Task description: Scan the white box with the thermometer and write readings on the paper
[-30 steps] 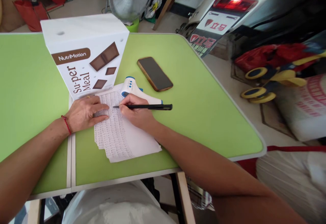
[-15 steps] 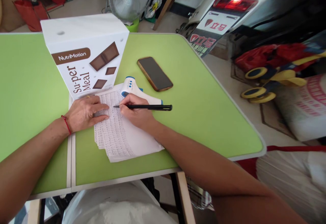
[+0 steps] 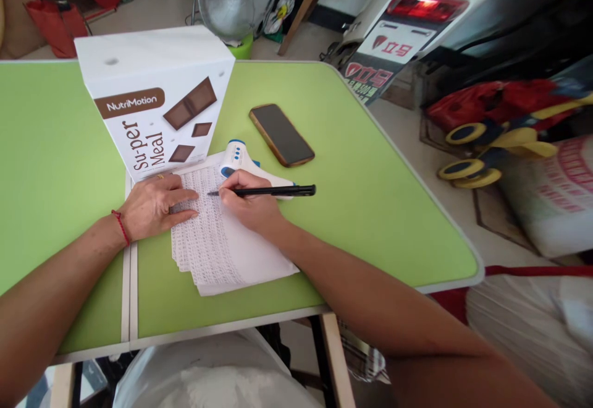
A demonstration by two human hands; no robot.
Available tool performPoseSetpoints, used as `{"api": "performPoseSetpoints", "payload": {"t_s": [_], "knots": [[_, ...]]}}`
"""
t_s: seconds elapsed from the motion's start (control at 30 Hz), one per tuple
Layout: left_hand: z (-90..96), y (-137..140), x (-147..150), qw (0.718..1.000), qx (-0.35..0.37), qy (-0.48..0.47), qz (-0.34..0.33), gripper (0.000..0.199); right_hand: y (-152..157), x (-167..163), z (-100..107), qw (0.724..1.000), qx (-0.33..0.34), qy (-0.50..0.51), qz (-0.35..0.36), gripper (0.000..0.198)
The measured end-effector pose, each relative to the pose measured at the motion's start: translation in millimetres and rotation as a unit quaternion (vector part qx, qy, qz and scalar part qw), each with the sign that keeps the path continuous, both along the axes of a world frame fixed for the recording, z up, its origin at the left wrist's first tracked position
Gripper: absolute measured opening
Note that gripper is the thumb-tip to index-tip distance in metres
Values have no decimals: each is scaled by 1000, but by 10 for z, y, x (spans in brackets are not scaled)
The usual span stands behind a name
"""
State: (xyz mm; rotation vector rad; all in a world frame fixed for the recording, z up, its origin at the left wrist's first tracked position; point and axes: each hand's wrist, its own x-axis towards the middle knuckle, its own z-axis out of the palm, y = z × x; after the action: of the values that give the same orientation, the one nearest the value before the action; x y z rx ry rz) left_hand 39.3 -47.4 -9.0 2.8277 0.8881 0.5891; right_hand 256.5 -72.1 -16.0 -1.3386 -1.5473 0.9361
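Lower centre of the frame: a loose stack of white paper sheets with rows of small dark script lies on the smooth green, pale-edged tabletop. The rows occupy the left part of the top sheet; the right part is blank.

Centre: my right grip pinches a slim, straight black pen, its tip directed left at the script. I cannot tell whether the tip touches the paper. Left of this, my left grip rests at the upper left of the stack, thumb and forefinger spread, holding nothing.

Step in hand, as I judge it: writing on the top sheet. The next move calls for steady left pressure against paper slip and short pen strokes under a light pinch.

Just beyond the pen: a white-and-blue, gun-shaped plastic device; allow clearance. Farther: a white cardboard carton with brown print stands left of centre; a dark-screened, brown-edged phone lies flat, right of it.
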Motion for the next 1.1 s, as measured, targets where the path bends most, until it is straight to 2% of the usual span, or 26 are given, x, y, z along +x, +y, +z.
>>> {"api": "performPoseSetpoints", "payload": {"t_s": [0.3, 0.53, 0.63, 0.73, 0.8, 0.87, 0.93, 1.0, 1.1], "knots": [[3, 7, -7, 1000, 1, 0, 2, 44, 5, 5, 7, 1000, 5, 8, -11, 9], [3, -2, -14, 1000, -4, 11, 6, 40, 0, 10, -5, 1000, 14, -4, 6, 10], [-8, 4, -9, 1000, -7, 9, 4, 38, -8, 28, -19, 999, 52, -12, 2, 10], [-14, 15, 1, 1000, 1, -1, -8, 35, -5, 75, -16, 992, 123, -34, -16, 6], [1, 10, 6, 999, 32, -27, -22, 30, 8, 125, 1, 977, 193, -84, 13, 7], [38, -14, 4, 992, 104, -76, -7, 23, 27, 182, 17, 949, 251, -171, 82, 14], [90, -54, -8, 972, 196, -119, 57, 18, 43, 231, 25, 909, 276, -270, 156, 22], [143, -94, -28, 940, 266, -146, 154, 21, 50, 258, 24, 872, 280, -347, 203, 31], [193, -105, -71, 889, 303, -201, 279, 39, 41, 258, 34, 834, 289, -402, 242, 36]]}}
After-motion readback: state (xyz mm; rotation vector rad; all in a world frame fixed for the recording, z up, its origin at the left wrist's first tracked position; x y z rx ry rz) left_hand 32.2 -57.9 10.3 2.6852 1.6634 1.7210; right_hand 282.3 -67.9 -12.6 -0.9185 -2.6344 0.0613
